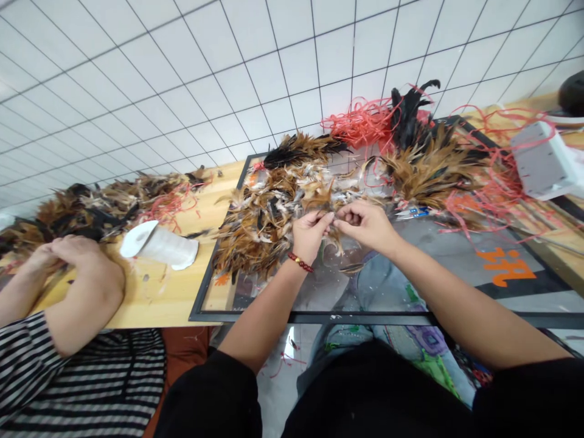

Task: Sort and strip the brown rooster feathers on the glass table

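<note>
My left hand, with a red bead bracelet at its wrist, is pinched closed over the glass panel. Close against it, my right hand is closed too, thumb and fingertips together. What sits between the fingertips is too small to make out; feathers show just below and behind them. A large heap of brown and cream feathers spreads to the left of my hands. To the right lies a bundle of brown feathers with black ones on top. Blue-handled snips rest beside my right hand.
Red plastic ribbon is piled at the back and trails right, near a white box. A black-framed glass panel lies on the wooden table. Left, a white spool stands near a co-worker's hands and more feathers.
</note>
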Demonstrator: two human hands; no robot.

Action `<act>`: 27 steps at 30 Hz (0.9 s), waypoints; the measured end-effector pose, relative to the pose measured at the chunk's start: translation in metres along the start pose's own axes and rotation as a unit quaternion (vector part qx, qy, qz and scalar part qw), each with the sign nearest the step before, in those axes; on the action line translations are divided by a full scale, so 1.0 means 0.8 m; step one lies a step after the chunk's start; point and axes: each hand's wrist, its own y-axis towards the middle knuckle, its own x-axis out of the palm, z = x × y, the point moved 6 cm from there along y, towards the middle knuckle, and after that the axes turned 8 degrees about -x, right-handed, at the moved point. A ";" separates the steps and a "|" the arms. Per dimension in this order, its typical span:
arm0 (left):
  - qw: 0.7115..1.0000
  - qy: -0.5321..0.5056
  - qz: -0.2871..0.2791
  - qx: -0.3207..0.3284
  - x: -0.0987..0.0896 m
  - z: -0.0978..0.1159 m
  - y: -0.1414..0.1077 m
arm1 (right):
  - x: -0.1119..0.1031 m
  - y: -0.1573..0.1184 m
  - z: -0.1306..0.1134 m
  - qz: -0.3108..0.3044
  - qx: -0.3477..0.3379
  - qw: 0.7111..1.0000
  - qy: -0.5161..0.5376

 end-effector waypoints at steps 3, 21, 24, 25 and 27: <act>1.000 0.001 -0.018 -0.023 0.004 -0.002 -0.002 | 0.005 0.001 0.015 -0.069 0.074 0.990 0.099; 0.982 -0.078 -0.061 -0.163 0.009 -0.013 -0.004 | 0.000 0.002 0.017 0.005 0.057 0.989 0.137; 0.980 -0.059 -0.084 -0.169 0.012 -0.016 -0.005 | -0.006 0.003 0.012 0.019 -0.020 0.999 0.035; 0.981 -0.054 -0.088 -0.167 0.013 -0.016 -0.005 | -0.009 0.003 0.012 0.028 -0.021 0.999 0.025; 0.982 -0.044 -0.091 -0.159 0.012 -0.016 -0.005 | -0.011 0.003 0.017 0.036 0.007 0.998 0.049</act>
